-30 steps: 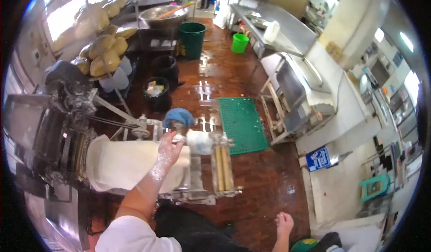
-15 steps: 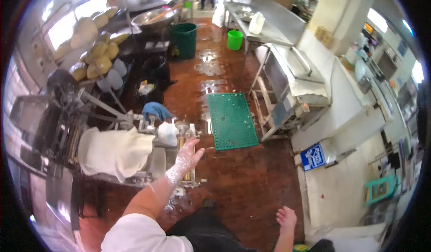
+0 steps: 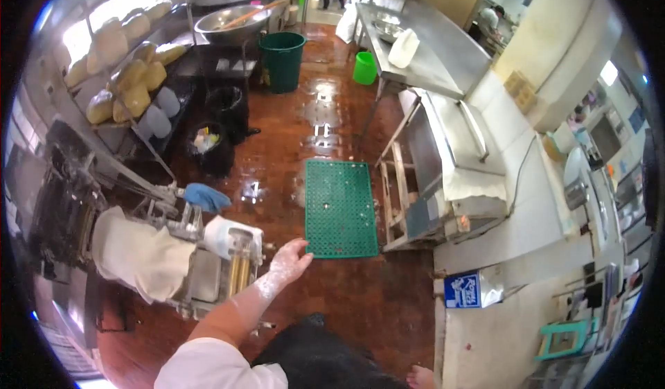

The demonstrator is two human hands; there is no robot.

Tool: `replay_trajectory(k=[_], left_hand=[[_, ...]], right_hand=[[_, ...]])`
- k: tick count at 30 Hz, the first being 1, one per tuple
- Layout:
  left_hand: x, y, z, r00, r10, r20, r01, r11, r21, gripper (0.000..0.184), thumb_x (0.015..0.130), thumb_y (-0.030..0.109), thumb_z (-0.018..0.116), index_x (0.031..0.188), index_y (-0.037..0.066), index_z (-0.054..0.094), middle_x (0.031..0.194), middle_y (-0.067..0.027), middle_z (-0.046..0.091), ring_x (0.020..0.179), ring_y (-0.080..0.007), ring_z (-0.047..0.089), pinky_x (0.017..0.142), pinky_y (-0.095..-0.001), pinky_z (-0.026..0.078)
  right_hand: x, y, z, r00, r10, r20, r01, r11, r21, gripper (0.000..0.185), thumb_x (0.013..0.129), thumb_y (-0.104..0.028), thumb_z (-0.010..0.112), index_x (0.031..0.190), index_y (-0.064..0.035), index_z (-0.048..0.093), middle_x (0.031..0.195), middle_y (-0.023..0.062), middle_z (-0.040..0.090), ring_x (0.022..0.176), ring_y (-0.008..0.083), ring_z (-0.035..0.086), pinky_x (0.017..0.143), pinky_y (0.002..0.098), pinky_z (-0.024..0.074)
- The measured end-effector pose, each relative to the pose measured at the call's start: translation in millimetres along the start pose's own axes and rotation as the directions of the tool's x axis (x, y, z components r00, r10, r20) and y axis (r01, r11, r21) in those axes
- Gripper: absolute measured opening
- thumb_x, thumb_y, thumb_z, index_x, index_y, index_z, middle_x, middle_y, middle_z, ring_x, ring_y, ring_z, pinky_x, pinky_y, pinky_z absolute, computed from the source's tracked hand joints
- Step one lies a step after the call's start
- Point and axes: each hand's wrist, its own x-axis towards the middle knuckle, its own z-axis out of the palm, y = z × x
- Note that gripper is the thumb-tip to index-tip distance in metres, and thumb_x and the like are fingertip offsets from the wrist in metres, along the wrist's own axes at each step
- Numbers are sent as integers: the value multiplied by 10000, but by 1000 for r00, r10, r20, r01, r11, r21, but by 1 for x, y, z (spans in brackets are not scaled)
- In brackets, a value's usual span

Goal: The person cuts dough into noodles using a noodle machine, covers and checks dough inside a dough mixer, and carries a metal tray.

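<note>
My left hand, dusted with white flour-like powder up to the wrist, hangs over the floor with fingers loosely bent and apart; it holds nothing. Just left of it stands a metal roller machine with brass-coloured rollers. A pale, floppy sheet of what looks like dough lies over the machine's bed. A white cloth or bag rests beside the rollers, and a blue cloth hangs behind. At the bottom edge my right hand shows only in part, its fingers cut off and unclear.
A green perforated mat lies on the wet red floor ahead. To its right stands a metal cabinet; beyond is a steel table with a white jug. Bins and yellowish bags line the left. Other people stand far off.
The view has shifted, so the machine sits further left and the mat lower. My left hand has moved away from the rollers. My right hand has dropped towards the bottom edge.
</note>
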Motion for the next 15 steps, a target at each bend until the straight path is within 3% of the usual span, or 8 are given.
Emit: replay_trajectory(k=[1, 4, 5, 9, 12, 13, 14, 15], left_hand=[[21, 12, -2, 999, 21, 34, -22, 1000, 4, 444, 818, 338, 632, 1139, 34, 592, 1219, -174, 566, 1148, -332, 522, 977, -403, 416], [81, 23, -6, 998, 56, 18, -56, 997, 44, 459, 819, 354, 629, 1148, 35, 587, 1206, -176, 573, 1130, -332, 535, 964, -404, 426], [97, 35, -18, 989, -100, 108, 102, 995, -19, 482, 826, 351, 645, 1181, 33, 578, 1258, -175, 550, 1159, -313, 529, 961, -383, 437], [138, -15, -8, 938, -292, 190, 275, 955, 111, 507, 827, 407, 608, 1144, 13, 599, 1175, -194, 596, 1092, -327, 566, 921, -396, 455], [137, -95, 14, 901, -379, 210, 305, 899, 314, 526, 816, 427, 581, 1115, -5, 615, 1122, -204, 620, 1052, -320, 591, 913, -386, 458], [137, -98, 10, 814, -525, 248, 441, 838, 322, 571, 798, 435, 590, 1154, -11, 593, 1150, -213, 606, 1093, -323, 571, 941, -382, 441], [138, -94, -2, 698, -657, 285, 570, 751, 334, 619, 781, 443, 600, 1193, -18, 572, 1179, -222, 593, 1133, -325, 550, 969, -379, 425], [138, -94, -11, 698, -672, 247, 621, 740, 260, 609, 782, 434, 605, 1177, -29, 577, 1135, -224, 612, 1105, -336, 566, 952, -379, 436]], right_hand=[[-7, -20, 1, 999, -12, -42, 11, 999, -30, 446, 852, -377, 587, 1203, -103, 567, 984, 137, 605, 917, 214, 574, 807, 424, 458], [-25, -136, 60, 993, 1, -117, -46, 920, -388, 417, 864, -323, 573, 1200, -77, 569, 972, 101, 622, 894, 218, 594, 787, 379, 474], [-34, -175, 80, 996, -29, -88, -18, 875, -484, 408, 868, -305, 568, 1200, -68, 570, 968, 89, 627, 887, 219, 600, 781, 364, 479], [-23, -289, 127, 991, -119, 55, 124, 713, -690, 371, 884, -233, 549, 1196, -34, 572, 952, 42, 649, 857, 224, 627, 754, 304, 501], [171, -275, 55, 958, -235, 166, 288, 778, -558, 332, 849, -264, 592, 1100, -48, 615, 889, 58, 639, 800, 213, 612, 710, 329, 492], [213, -308, 63, 1000, 6, 18, 2, 901, -434, 269, 848, -285, 610, 1009, -69, 615, 852, 69, 645, 713, 206, 610, 604, 338, 482], [254, -341, 73, 960, 247, -131, -273, 930, -245, 227, 848, -306, 628, 918, -91, 616, 815, 80, 652, 626, 199, 608, 499, 346, 471], [280, -380, 88, 963, 218, -158, -267, 854, -447, 268, 856, -325, 623, 980, -88, 606, 853, 74, 652, 648, 203, 615, 510, 367, 485]])
